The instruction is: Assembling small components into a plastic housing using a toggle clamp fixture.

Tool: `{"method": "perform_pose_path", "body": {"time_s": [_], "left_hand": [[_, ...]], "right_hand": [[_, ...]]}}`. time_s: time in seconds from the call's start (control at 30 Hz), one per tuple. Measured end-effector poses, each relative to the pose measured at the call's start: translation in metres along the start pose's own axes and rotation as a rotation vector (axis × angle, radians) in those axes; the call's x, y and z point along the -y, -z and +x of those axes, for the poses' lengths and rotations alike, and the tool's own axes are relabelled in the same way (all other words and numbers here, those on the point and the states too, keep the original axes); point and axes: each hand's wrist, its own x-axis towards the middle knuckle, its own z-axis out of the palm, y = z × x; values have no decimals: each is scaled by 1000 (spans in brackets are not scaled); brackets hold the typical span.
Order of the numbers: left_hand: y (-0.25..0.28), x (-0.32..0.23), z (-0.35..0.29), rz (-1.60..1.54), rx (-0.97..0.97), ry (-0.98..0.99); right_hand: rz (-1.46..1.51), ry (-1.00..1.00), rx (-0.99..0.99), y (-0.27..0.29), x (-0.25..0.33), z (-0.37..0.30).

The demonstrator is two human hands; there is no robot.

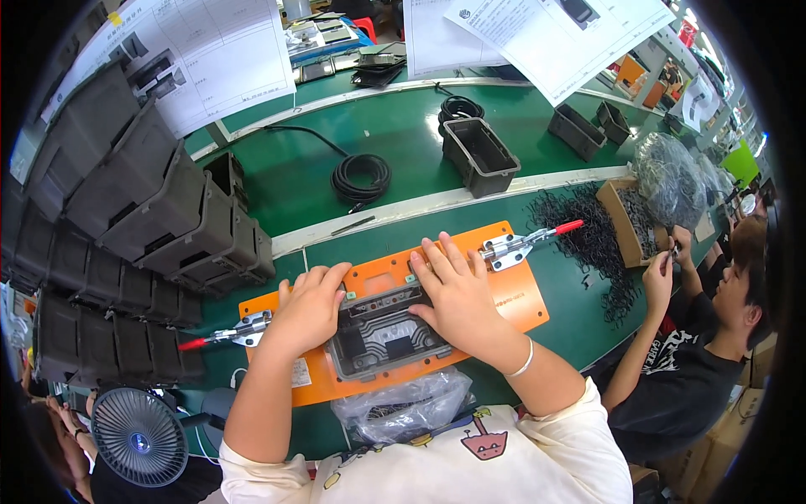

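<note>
An orange fixture plate (527,307) lies in front of me on the green bench. A black rectangular plastic housing (388,346) sits in its middle, with its hollow, ribbed side facing up. My left hand (309,309) rests over the housing's left end, fingers stretched out and thumb apart. On the right end lies my right hand (457,294), fingers spread and thumb reaching over the housing's rim. Two toggle clamps flank the housing: the left clamp (250,328) is partly behind my left forearm, the right clamp (508,250) shows fully. Both have red handles.
Stacked black bins (168,227) crowd the left. A coiled cable (361,176) and an open black box (483,155) stand behind. Loose black parts (579,244) surround a cardboard box (625,223) at right, beside a co-worker. A plastic bag (403,403) lies near me; a fan (140,437) stands left.
</note>
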Motion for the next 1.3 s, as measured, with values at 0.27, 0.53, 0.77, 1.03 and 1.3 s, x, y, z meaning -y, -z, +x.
{"method": "perform_pose_path", "body": {"time_s": [0.27, 0.53, 0.77, 1.03, 1.3], "left_hand": [[-22, -21, -25, 158, -668, -176], [-68, -56, -121, 251, -30, -567], [-85, -58, -117, 323, -41, -503], [-57, -31, -131, -208, -96, -478], [-4, 9, -71, -309, -713, -281]], "right_hand": [[167, 7, -105, 7, 1, -13], [357, 478, 382, 17, 52, -79], [306, 464, 423, 11, 55, -74], [656, 432, 34, 28, 31, -52], [814, -175, -232, 2, -51, 12]]}}
